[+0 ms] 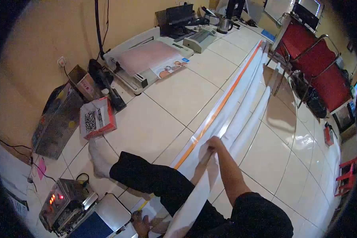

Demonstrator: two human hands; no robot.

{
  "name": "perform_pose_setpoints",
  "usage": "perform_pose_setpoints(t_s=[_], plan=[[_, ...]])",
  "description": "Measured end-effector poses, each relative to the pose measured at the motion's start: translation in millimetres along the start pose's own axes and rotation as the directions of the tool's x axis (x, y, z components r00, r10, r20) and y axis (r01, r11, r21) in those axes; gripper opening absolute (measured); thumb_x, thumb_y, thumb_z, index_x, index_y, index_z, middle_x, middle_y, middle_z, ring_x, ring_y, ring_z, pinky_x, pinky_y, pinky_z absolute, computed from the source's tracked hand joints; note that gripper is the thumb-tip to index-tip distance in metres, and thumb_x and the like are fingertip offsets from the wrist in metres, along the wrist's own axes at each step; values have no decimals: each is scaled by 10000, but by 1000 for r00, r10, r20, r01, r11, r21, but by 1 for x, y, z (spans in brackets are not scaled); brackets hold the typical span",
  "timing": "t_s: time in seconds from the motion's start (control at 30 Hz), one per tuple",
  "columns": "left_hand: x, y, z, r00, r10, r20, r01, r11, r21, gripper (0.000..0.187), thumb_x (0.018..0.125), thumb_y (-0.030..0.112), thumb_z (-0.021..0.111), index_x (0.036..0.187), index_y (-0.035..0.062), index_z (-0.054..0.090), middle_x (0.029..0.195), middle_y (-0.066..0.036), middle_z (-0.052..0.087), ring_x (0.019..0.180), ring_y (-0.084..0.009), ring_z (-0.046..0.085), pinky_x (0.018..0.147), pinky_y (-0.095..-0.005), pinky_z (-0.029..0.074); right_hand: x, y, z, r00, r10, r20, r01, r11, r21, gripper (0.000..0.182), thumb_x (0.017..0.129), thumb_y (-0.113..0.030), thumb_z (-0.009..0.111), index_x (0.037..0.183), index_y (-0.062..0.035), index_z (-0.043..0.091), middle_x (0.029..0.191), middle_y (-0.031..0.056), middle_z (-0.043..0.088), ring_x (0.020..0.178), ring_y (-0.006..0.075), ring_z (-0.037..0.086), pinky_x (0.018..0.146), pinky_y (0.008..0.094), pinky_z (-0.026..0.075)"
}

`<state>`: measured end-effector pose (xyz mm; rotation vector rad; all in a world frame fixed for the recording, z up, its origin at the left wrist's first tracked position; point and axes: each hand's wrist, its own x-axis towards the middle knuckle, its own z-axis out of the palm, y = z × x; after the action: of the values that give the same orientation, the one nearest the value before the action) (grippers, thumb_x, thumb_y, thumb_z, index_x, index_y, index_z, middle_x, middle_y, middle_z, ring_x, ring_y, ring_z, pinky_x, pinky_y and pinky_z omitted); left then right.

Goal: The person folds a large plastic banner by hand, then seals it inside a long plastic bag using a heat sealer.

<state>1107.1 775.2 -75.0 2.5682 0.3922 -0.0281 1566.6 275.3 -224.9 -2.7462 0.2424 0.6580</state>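
Note:
A long white sheet (242, 93) with an orange stripe (226, 95) along its left edge runs from the back of the tiled floor to the person's lap. Its right side is folded or rolled lengthwise. My right hand (214, 143) is closed on the sheet's folded part near the middle. At the bottom, my left hand (140, 223) rests low with its fingers apart, beside the near end of the sheet and a short yellow strip (144, 203). A metal machine with red lights (59, 200) stands left of that hand.
A red box of small metal rings (97, 118) lies on the left. Behind it stand a paper cutter (146, 59), a grey-green device (200, 39) and a kettle (224, 26). Red chairs (317, 63) stand at the right. The person's leg (154, 174) stretches left.

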Motion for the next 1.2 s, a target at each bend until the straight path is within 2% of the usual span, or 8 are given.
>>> perform_pose_setpoints(t_s=[0.3,0.53,0.63,0.77,0.83,1.07,1.17,1.2], plan=[[11,27,19,979,197,-48,-190,973,132,553,929,434,452,1240,-18,524,1234,-243,527,1129,-416,492,1014,-500,330,-84,-34,-110,986,-32,-164,33,999,4,407,871,-383,485,876,-28,685,933,190,668,933,350,646,804,435,526],[-47,-22,-10,975,-178,-136,200,964,176,650,896,519,440,1329,35,467,1385,-192,426,1214,-375,440,1048,-490,314,-182,-125,-108,950,-260,175,303,902,-307,466,794,-510,617,1025,-108,661,993,121,677,959,321,639,774,458,517],[-76,-50,2,899,-354,-256,391,914,112,659,881,531,440,1345,62,452,1398,-176,405,1215,-347,442,1038,-498,327,-245,-145,-106,650,-699,300,685,709,168,396,799,-416,651,1031,-95,642,1011,137,648,978,332,612,852,433,487],[-83,-31,17,859,-403,-316,447,891,79,615,864,467,489,1314,49,467,1349,-176,437,1190,-346,452,1016,-493,344,-326,-160,-126,635,-734,242,685,679,265,418,856,-391,613,1124,-69,621,1142,180,597,1088,336,555,947,421,432],[-88,-27,25,843,-418,-340,456,889,38,594,855,435,513,1298,42,474,1325,-176,453,1178,-346,457,1006,-490,353,-355,-142,-120,329,-924,194,815,381,436,584,769,-437,686,1261,-155,544,1355,184,449,1267,372,410,1037,497,351],[-111,-59,53,736,-504,-451,403,863,-305,529,823,323,598,1244,19,500,1239,-176,509,1136,-345,473,968,-480,383,-443,-117,-97,572,-773,275,820,547,-168,823,758,-231,695,1461,-304,274,1555,78,151,1411,342,188,1091,639,148],[-123,-88,91,650,-656,-383,70,553,-830,505,810,275,635,1221,9,511,1202,-176,533,1118,-345,481,952,-476,396,-426,-104,-81,493,-867,74,861,475,-182,696,785,-167,648,1414,-278,373,1488,32,336,1365,265,322,1100,597,189],[-114,-42,56,593,-805,1,-10,-8,-1000,450,860,218,591,1241,1,490,1216,-141,518,1115,-275,485,904,-419,441,-419,-108,-75,475,-880,-14,861,468,-198,636,792,-146,633,1381,-253,419,1430,14,413,1321,230,382,1100,562,218]])
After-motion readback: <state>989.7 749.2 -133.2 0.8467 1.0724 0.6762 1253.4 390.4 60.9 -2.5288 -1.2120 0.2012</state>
